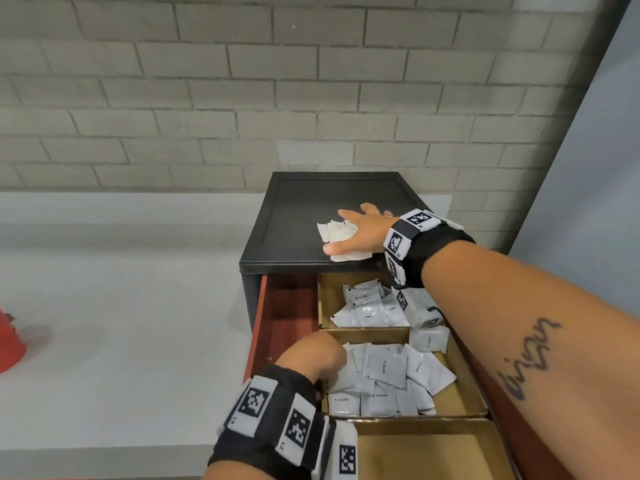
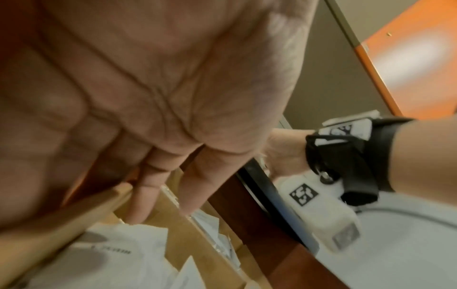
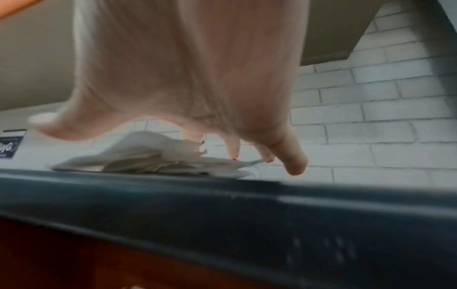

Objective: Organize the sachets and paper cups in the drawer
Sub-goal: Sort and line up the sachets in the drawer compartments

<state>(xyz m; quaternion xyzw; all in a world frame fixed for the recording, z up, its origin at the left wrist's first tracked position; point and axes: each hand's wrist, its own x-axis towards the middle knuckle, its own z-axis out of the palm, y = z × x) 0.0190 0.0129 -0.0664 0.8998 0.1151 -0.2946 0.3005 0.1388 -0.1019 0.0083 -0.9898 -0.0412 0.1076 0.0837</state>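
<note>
Left hand (image 1: 311,355) reaches down into the open drawer (image 1: 284,317), fingers (image 2: 146,197) straight against the cardboard divider (image 2: 188,230), holding nothing, just above the flat, glossy white Cream sachets (image 1: 384,375); only the wrist view shows that palm. Farther back, more sachets (image 1: 367,306) fill the next compartment. On the matte black cabinet top (image 1: 301,202), the right hand (image 1: 360,230) lies spread and loose over a few crumpled sachets (image 1: 337,233)
</note>
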